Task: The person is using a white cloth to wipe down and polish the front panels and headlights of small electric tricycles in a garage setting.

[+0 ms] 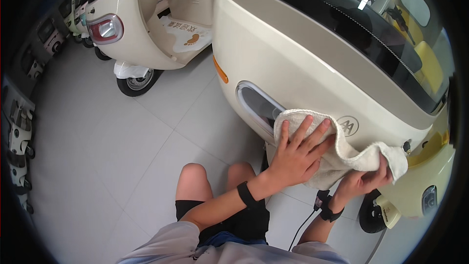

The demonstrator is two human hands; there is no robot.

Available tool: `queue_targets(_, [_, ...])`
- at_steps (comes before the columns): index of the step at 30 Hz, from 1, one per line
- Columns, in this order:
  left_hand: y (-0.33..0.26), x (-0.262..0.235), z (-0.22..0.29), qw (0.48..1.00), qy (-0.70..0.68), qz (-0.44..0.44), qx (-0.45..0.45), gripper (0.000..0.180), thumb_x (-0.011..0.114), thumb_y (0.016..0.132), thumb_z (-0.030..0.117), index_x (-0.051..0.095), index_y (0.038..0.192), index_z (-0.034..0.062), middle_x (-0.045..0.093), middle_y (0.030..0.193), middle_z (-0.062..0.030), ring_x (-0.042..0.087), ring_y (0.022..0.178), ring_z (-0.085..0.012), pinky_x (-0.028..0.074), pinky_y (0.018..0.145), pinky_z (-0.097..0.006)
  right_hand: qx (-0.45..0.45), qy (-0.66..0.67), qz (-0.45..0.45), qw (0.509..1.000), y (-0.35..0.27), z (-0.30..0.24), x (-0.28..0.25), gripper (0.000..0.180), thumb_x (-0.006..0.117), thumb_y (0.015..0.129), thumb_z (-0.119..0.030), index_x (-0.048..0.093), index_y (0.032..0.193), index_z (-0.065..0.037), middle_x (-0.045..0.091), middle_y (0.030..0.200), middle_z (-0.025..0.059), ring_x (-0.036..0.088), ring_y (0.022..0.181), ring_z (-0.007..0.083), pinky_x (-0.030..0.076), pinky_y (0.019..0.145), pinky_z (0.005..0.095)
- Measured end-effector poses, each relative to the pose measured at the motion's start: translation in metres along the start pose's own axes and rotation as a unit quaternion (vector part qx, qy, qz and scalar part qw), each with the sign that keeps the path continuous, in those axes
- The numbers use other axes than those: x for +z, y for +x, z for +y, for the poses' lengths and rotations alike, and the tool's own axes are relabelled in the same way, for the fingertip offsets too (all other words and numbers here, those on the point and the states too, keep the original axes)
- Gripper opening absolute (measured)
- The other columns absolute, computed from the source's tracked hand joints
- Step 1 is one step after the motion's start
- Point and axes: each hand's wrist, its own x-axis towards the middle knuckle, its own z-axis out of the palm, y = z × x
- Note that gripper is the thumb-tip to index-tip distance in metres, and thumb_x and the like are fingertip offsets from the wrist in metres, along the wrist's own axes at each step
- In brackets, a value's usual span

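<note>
A cream, thick-woven cloth (350, 158) lies against the front of a cream small enclosed vehicle (288, 68). My left hand (304, 152) rests flat on the cloth with its fingers spread, pressing it to the panel beside the long oval headlight (256, 101). The cloth covers the headlight's lower right end. My right hand (367, 180) grips the cloth's loose right part, its fingers partly hidden in the folds. A round emblem (347, 126) shows just above the cloth.
To the left stands another cream vehicle (141, 34), its front wheel (137, 84) on the grey tiled floor (161, 132). A yellow vehicle (432, 166) stands close at the right. Several small vehicles line the far left. A thin cable (302, 227) runs from near my right wrist.
</note>
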Motion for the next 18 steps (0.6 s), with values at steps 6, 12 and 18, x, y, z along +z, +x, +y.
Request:
queue_targets(6, [0.005, 0.015, -0.011, 0.997, 0.015, 0.072, 0.015, 0.053, 0.058, 0.087, 0.036, 0.062, 0.139, 0.0339, 0.037, 0.166, 0.0033, 0.028, 0.155, -0.027, 0.011, 0.123, -0.065, -0.038, -0.087, -0.05, 0.994, -0.004, 0.003, 0.016, 0.06, 0.068, 0.097, -0.035, 0.049, 0.143, -0.002, 0.045, 0.139, 0.0222, 0.042, 0.136, 0.0416, 0.032, 0.114, 0.0512])
queue_targets(12, [0.013, 0.033, -0.009, 0.981, 0.066, 0.184, -0.015, 0.035, 0.047, 0.095, 0.043, 0.069, 0.122, 0.0426, 0.045, 0.158, 0.0149, 0.037, 0.15, -0.017, 0.009, 0.126, -0.062, -0.109, -0.147, -0.069, 0.981, -0.001, 0.008, 0.012, 0.074, 0.08, 0.09, -0.03, 0.044, 0.149, -0.001, 0.046, 0.149, 0.0194, 0.044, 0.139, 0.0388, 0.036, 0.117, 0.0497])
queue_targets(18, [0.007, 0.037, -0.021, 0.975, 0.066, 0.211, -0.03, 0.044, 0.046, 0.102, 0.05, 0.055, 0.144, 0.0382, 0.037, 0.163, 0.0116, 0.034, 0.151, -0.0149, 0.012, 0.128, -0.055, 0.051, -0.031, -0.058, 0.997, -0.027, 0.005, 0.016, 0.085, 0.06, 0.098, -0.056, 0.034, 0.156, 0.0, 0.04, 0.157, 0.0235, 0.04, 0.145, 0.0396, 0.037, 0.117, 0.0516])
